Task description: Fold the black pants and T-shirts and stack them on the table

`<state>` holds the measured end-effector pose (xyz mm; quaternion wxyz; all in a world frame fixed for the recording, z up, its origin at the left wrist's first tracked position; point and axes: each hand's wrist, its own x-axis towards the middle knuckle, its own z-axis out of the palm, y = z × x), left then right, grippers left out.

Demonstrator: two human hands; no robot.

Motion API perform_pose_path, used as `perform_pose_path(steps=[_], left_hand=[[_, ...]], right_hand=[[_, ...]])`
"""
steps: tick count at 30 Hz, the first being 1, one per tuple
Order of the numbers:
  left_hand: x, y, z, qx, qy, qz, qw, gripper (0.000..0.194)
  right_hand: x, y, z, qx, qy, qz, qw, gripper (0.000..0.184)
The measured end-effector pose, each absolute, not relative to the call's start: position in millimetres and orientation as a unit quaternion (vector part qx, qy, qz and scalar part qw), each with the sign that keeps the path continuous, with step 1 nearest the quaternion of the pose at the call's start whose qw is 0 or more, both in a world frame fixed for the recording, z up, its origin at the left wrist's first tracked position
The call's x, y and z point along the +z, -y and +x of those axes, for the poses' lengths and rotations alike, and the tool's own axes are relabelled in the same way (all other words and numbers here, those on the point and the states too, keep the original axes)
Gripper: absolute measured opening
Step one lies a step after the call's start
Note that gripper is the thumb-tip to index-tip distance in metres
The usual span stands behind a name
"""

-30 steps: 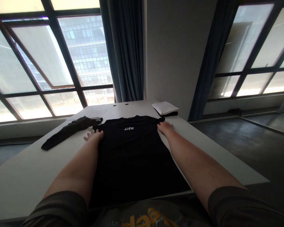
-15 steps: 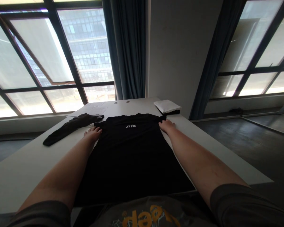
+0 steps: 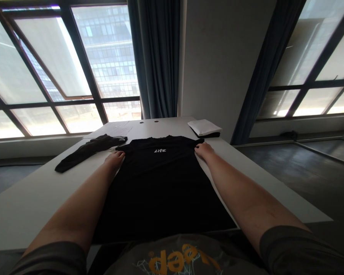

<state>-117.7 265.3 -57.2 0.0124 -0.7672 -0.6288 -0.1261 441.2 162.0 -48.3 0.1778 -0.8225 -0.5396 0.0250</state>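
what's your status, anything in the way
Left hand, right hand at edges of black shirt, spread on table. Nothing across its body. Dark garment near left hand.

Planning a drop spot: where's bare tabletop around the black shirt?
Bare table: widest left, between left arm, dark garment and table edge; a strip right of the right arm; far middle, between black shirt and two dark spots. Crowded: around left hand, with dark garment close; around right hand, white folded item just beyond.
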Motion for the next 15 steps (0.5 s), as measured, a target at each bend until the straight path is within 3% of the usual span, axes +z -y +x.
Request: perform_pose_path(steps=[15], left_hand=[[-45,-238,-106,-0.179,0.665,-0.724,0.021,0.047]], right_hand=[[-43,-158,440,0.040,0.516,-0.800,0.303,0.050]])
